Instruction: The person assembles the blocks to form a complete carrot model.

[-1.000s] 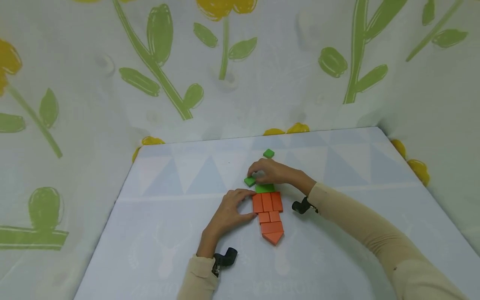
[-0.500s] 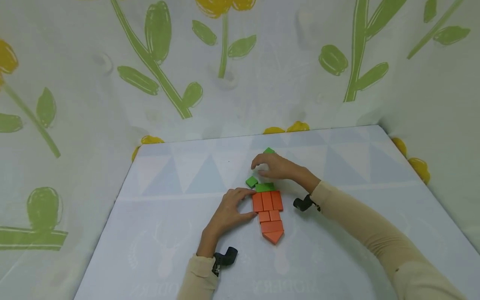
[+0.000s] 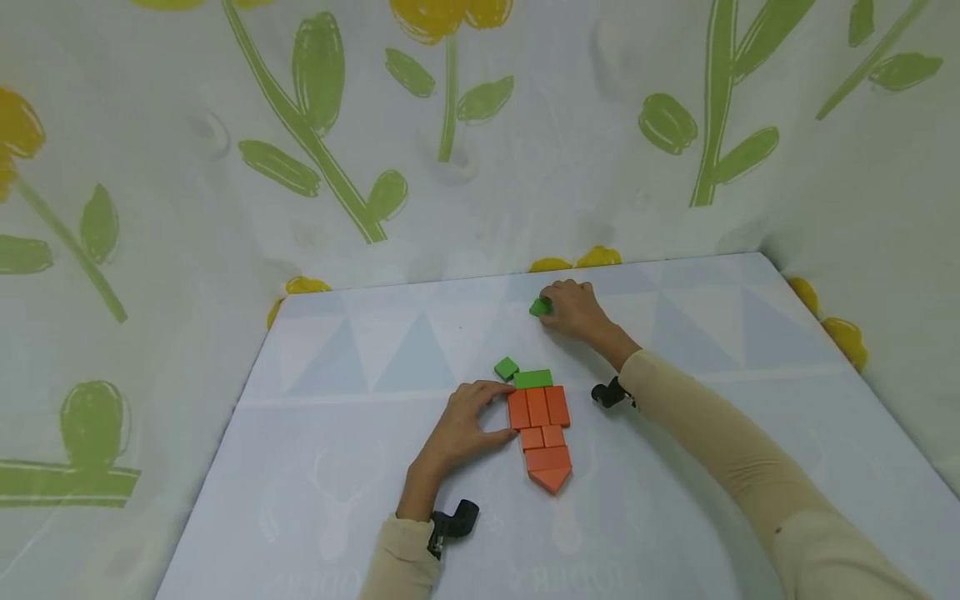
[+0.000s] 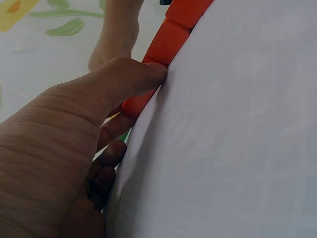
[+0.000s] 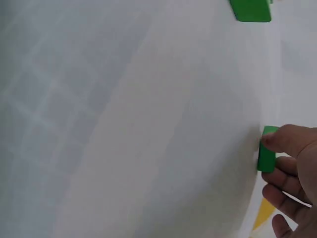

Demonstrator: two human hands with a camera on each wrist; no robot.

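Observation:
In the head view, my left hand [image 3: 461, 425] rests at the left side of an orange block figure, thumb and index finger at the two ends of the leftmost upright orange block [image 3: 519, 409]. The left wrist view shows that thumb [image 4: 156, 72] against the orange side. Farther back, my right hand [image 3: 576, 312] pinches a small green block [image 3: 540, 307]; in the right wrist view its thumb lies on the green block [image 5: 267, 151]. A green rectangular block [image 3: 532, 380] lies along the figure's top, with a small green block [image 3: 506, 368] turned cornerwise at its left end.
Below the upright blocks come two small orange blocks [image 3: 542, 437], a wider orange block [image 3: 547, 458] and an orange triangle [image 3: 551, 479] pointing toward me. All lie flat on a pale patterned table [image 3: 322, 450]. A flower-printed cloth [image 3: 525, 192] rises behind the table's back edge.
My right hand has let go of the small green block by the figure, moved back and taken hold of the farther green block. My left hand has stayed in place.

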